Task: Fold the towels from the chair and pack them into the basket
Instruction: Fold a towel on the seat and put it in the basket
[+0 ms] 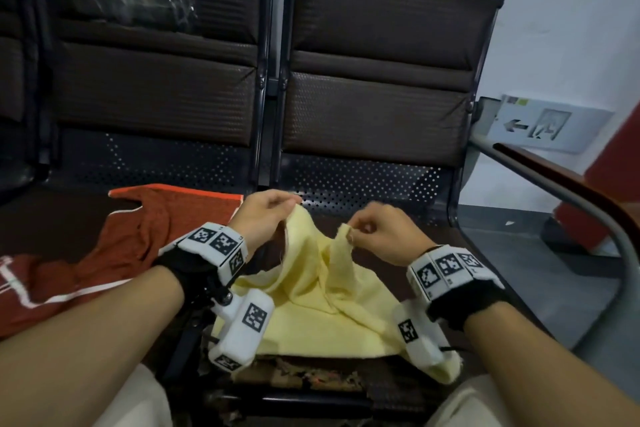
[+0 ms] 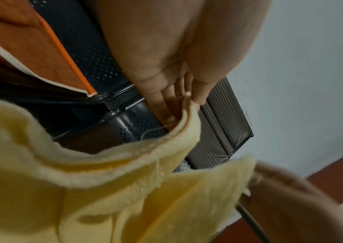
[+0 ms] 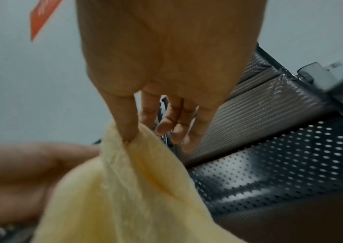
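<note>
A pale yellow towel (image 1: 311,305) lies crumpled on the right chair seat, its two upper corners lifted. My left hand (image 1: 268,215) pinches one corner of the yellow towel (image 2: 125,189) between thumb and fingers. My right hand (image 1: 377,230) pinches the other corner of the yellow towel (image 3: 135,189) between thumb and forefinger, with the other fingers (image 3: 179,125) loosely curled. An orange-red towel (image 1: 138,236) with white stripes lies spread on the left seat, beside my left wrist. No basket shows in any view.
Two brown padded chair backs (image 1: 377,80) stand in front, with perforated metal (image 1: 363,184) at the seat's rear. A grey metal armrest (image 1: 571,204) curves along the right side. A white wall with a sign (image 1: 547,123) lies behind.
</note>
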`<state>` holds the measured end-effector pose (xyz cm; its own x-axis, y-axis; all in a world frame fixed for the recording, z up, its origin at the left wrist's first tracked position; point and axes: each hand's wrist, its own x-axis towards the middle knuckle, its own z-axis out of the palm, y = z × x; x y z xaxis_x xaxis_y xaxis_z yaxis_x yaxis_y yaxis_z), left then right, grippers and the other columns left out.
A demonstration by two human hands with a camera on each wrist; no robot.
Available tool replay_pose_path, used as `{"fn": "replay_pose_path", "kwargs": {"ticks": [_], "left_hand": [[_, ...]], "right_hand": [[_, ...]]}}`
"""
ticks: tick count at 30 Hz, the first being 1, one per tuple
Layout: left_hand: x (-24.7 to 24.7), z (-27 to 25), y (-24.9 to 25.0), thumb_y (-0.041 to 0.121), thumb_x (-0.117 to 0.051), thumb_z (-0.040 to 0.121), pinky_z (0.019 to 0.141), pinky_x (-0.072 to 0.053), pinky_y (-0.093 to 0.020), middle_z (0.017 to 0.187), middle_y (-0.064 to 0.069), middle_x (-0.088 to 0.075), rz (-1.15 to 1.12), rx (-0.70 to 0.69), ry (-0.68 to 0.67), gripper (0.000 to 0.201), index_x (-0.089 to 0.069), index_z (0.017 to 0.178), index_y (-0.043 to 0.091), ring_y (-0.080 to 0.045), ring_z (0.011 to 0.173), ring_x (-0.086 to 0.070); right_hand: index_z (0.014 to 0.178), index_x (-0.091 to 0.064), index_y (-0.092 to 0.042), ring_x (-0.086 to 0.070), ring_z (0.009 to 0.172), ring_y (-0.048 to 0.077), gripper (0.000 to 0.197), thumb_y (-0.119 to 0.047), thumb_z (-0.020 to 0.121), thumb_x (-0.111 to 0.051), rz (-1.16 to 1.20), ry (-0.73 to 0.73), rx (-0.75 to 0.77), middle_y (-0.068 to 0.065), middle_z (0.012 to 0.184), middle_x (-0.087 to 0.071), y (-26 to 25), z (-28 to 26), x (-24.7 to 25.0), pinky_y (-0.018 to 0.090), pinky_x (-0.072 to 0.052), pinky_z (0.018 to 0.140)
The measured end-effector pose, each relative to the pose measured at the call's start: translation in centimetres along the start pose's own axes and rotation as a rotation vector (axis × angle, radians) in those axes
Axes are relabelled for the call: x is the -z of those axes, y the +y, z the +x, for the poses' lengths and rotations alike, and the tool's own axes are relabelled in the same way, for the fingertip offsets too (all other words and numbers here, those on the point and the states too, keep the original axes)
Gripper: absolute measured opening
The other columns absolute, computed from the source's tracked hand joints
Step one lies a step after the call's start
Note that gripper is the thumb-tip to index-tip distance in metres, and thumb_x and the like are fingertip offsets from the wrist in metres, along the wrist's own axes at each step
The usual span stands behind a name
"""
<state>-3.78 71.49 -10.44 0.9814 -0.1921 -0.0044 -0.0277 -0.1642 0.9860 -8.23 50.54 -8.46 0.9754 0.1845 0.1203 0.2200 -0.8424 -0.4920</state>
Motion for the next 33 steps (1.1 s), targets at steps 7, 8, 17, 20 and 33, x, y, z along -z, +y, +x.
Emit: {"fn": "replay_pose_path", "kwargs": {"ticks": [7, 8, 17, 20, 33], "left_hand": [[-0.6, -1.1, 0.8, 0.011, -0.055, 0.093, 0.067, -0.056, -0.031, 0.093, -0.017, -0.068, -0.066, -0.026, -0.091, 0.013, -0.067, 0.094, 0.012, -0.020, 0.077, -0.064], [-0.7, -1.2, 0.9, 0.009, -0.054, 0.093, 0.063, -0.056, -0.027, 0.091, -0.013, -0.067, -0.080, -0.020, -0.101, 0.013, -0.067, 0.094, 0.011, -0.018, 0.075, -0.064], [-1.2, -1.5, 1.4, 0.011, -0.048, 0.096, 0.060, -0.052, -0.027, 0.073, -0.005, -0.064, -0.121, 0.012, -0.159, 0.018, -0.065, 0.090, 0.009, -0.010, 0.060, -0.060], [-1.2, -1.4, 1.4, 0.014, -0.049, 0.096, 0.059, -0.046, -0.026, 0.054, 0.006, -0.060, -0.173, 0.017, -0.195, 0.017, -0.064, 0.095, 0.006, -0.003, 0.048, -0.054], [-0.9, -0.3, 0.7, 0.010, -0.035, 0.095, 0.075, -0.043, -0.033, 0.086, -0.002, -0.058, 0.019, -0.103, 0.148, 0.029, -0.058, 0.083, 0.022, -0.018, 0.084, -0.053]], "right_hand": [[0.076, -0.067, -0.022, -0.058, 0.067, 0.007, 0.012, -0.022, 0.088, -0.064, 0.361, 0.076, 0.085, -0.003, 0.072, -0.066, -1.5, 0.5, -1.0, 0.032, -0.048, 0.065], [0.079, -0.070, -0.021, -0.060, 0.070, 0.007, 0.009, -0.022, 0.087, -0.066, 0.350, 0.039, 0.089, -0.002, 0.076, -0.069, -1.5, 0.5, -1.2, 0.032, -0.050, 0.068], [0.083, -0.071, -0.017, -0.064, 0.076, 0.013, 0.013, -0.030, 0.081, -0.072, 0.262, 0.110, -0.013, 0.001, 0.080, -0.070, -2.3, 1.7, -2.4, 0.026, -0.049, 0.067], [0.083, -0.070, -0.017, -0.060, 0.073, 0.009, 0.014, -0.031, 0.081, -0.072, 0.260, 0.123, -0.039, 0.002, 0.079, -0.069, -2.3, 1.8, -2.5, 0.022, -0.046, 0.065], [0.063, -0.056, -0.022, -0.049, 0.055, 0.005, 0.042, -0.057, 0.087, -0.054, -0.031, -0.107, 0.000, -0.007, 0.060, -0.054, -0.1, 1.1, -1.4, 0.022, -0.036, 0.052]]}}
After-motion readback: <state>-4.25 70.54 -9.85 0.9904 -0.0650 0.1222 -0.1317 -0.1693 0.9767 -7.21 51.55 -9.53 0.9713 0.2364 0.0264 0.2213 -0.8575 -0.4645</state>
